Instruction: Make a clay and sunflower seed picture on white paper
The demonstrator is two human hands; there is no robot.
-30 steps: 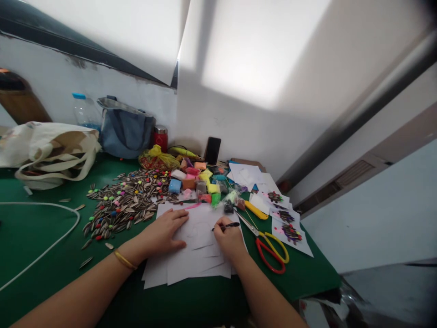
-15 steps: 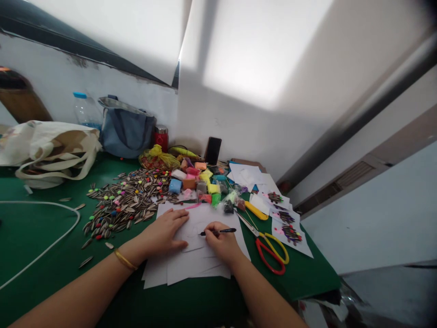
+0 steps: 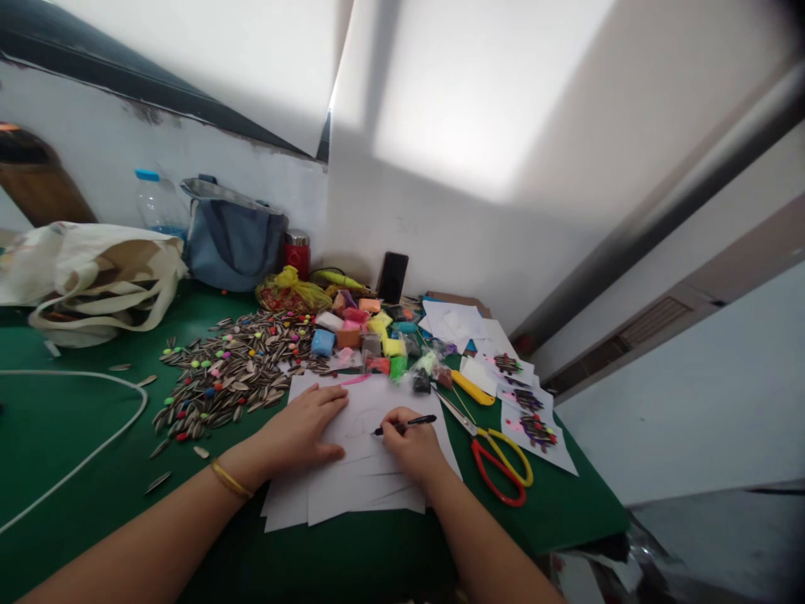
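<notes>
Several overlapping sheets of white paper lie on the green table in front of me. My left hand rests flat on the left part of the top sheet, fingers stretched out. My right hand is closed around a black pen, its tip at the sheet near a faint curved line drawing. Red-and-yellow-handled scissors lie partly spread to the right of the papers. Behind them is a yellow utility knife.
Striped sunflower seeds mixed with coloured balls are heaped at left. Packets of coloured clay lie behind the paper. Decorated paper cards lie at right. A phone, blue bag and cream bag stand farther back.
My right hand has shifted slightly to the right with the pen, and a little more of the drawn line shows. My left hand stays in place.
</notes>
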